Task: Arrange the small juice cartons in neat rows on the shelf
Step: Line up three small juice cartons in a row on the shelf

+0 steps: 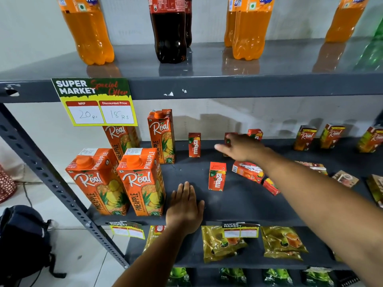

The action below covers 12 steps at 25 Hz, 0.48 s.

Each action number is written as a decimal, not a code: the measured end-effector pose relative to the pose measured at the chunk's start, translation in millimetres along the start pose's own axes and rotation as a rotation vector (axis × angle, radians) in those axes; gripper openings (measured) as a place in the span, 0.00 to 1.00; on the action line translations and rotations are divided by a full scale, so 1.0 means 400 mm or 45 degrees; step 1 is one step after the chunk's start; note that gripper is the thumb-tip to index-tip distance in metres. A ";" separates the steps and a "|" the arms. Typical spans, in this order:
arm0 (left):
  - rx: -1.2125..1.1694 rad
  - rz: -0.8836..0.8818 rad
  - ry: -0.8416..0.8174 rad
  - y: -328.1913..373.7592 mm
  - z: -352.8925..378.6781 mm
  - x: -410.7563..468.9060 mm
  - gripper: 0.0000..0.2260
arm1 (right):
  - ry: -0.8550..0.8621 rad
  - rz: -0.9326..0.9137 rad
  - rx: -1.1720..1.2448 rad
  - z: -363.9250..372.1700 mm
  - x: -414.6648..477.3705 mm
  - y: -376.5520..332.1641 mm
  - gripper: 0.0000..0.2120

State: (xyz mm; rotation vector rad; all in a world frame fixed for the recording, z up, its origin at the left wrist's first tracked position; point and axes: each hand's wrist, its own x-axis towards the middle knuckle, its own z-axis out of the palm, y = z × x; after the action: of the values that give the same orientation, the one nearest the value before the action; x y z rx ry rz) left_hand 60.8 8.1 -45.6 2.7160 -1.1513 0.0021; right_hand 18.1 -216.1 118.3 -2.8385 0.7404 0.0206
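Small red Maaza juice cartons stand on the dark middle shelf (238,204): one upright at the back (194,145), one upright nearer the front (217,176), and another at the back wall (255,134). Two more lie on their sides (247,171) (271,186) under my right forearm. My right hand (242,149) reaches to the back and closes around an upright Maaza carton (228,138), mostly hiding it. My left hand (185,206) rests flat on the shelf's front, fingers apart, holding nothing.
Tall Real pineapple cartons (143,181) fill the shelf's left side. Small Real cartons (304,138) stand at the back right, with others lying flat (345,178) near them. Soda bottles (169,32) stand above; a price tag (97,104) hangs. Pouches (221,243) lie below. A backpack (22,235) sits on the floor.
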 end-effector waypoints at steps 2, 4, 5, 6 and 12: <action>0.011 0.008 0.007 -0.002 0.005 0.002 0.30 | -0.008 0.067 -0.085 -0.017 -0.006 0.079 0.32; 0.024 0.002 0.022 -0.006 0.009 0.000 0.30 | -0.214 0.168 -0.240 0.006 -0.027 0.147 0.32; 0.035 -0.002 0.033 -0.006 0.010 0.002 0.30 | -0.301 0.220 -0.301 0.024 -0.038 0.171 0.33; 0.041 -0.008 0.040 -0.004 0.012 0.002 0.30 | -0.350 0.259 -0.325 0.043 -0.045 0.189 0.33; 0.056 -0.033 -0.017 -0.005 0.010 0.004 0.31 | -0.195 0.267 -0.341 0.103 -0.052 0.224 0.27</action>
State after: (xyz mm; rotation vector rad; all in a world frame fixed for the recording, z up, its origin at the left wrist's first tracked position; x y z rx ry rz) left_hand 63.0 7.8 -49.7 2.7732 -1.1327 0.0061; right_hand -41.8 -274.2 61.9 -2.9448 1.0670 0.3930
